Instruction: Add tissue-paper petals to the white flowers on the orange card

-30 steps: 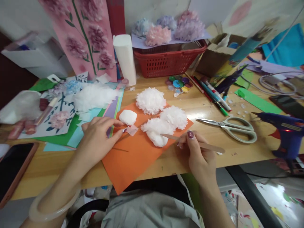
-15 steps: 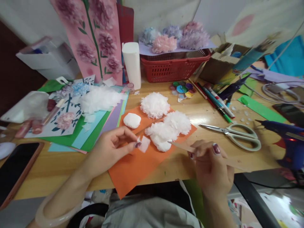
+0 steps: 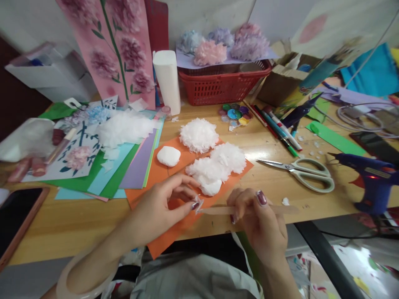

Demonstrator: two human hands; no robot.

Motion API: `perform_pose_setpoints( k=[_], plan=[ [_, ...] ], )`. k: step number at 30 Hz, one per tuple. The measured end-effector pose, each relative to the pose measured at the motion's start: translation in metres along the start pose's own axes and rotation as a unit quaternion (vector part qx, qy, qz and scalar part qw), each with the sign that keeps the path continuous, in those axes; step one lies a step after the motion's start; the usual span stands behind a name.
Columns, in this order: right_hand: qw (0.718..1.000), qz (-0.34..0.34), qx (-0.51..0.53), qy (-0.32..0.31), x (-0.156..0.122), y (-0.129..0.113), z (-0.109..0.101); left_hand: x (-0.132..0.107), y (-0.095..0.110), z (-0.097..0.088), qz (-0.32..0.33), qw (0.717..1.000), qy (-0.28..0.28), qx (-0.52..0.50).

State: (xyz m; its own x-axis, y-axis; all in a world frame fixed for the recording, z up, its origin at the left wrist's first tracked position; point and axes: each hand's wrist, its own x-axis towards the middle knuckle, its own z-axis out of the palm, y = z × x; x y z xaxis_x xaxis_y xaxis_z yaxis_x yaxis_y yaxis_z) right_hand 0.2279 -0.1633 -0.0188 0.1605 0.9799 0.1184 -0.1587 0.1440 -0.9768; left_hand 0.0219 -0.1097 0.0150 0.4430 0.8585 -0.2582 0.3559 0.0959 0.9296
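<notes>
My left hand (image 3: 174,199) pinches a small square of white tissue paper (image 3: 199,203) between thumb and fingers, over the orange paper (image 3: 162,245). In my right hand (image 3: 258,216) is a thin, flat, pale stick (image 3: 215,210) with a pointed end. Its tip meets the tissue at my left fingertips. Beyond my hands, a white ruffled paper pompom (image 3: 198,135) and a joined pair of ruffled pieces (image 3: 230,158) lie on the orange paper. The front of that pair shows a smooth white part (image 3: 210,187). A smooth white pad (image 3: 168,156) lies to their left.
Scissors (image 3: 299,172) and a blue glue gun (image 3: 370,178) lie to the right. A heap of tissue squares (image 3: 124,128) covers coloured sheets at left. A red basket (image 3: 215,89) stands behind, beside a white paper-towel pack (image 3: 168,83). A phone (image 3: 21,220) lies at the left edge.
My hands have come together: the stick's tip has moved left and down to the tissue square, which is now folded around it. The view has shifted slightly.
</notes>
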Motion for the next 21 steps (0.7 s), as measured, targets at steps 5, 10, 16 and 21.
perform_pose_setpoints(
  k=[5, 10, 16, 21],
  plan=[
    [1.0, -0.018, -0.01, -0.004, 0.0029, 0.0013, -0.0008, -0.0011, -0.0005, 0.0005, -0.006, 0.999, -0.024, -0.023],
    [1.0, -0.01, -0.009, 0.01, -0.0008, 0.0039, 0.0013, -0.0048, -0.0034, 0.0012, -0.023, 0.995, -0.052, -0.079],
    [0.999, -0.03, 0.02, 0.029, 0.0003, 0.0013, -0.0004, -0.0067, -0.0005, 0.0055, -0.034, 0.987, -0.053, -0.145],
    [0.997, -0.039, 0.03, 0.056, 0.003, -0.0006, -0.0024, -0.0065, -0.0019, 0.0051, -0.019, 0.989, -0.045, -0.142]
  ],
)
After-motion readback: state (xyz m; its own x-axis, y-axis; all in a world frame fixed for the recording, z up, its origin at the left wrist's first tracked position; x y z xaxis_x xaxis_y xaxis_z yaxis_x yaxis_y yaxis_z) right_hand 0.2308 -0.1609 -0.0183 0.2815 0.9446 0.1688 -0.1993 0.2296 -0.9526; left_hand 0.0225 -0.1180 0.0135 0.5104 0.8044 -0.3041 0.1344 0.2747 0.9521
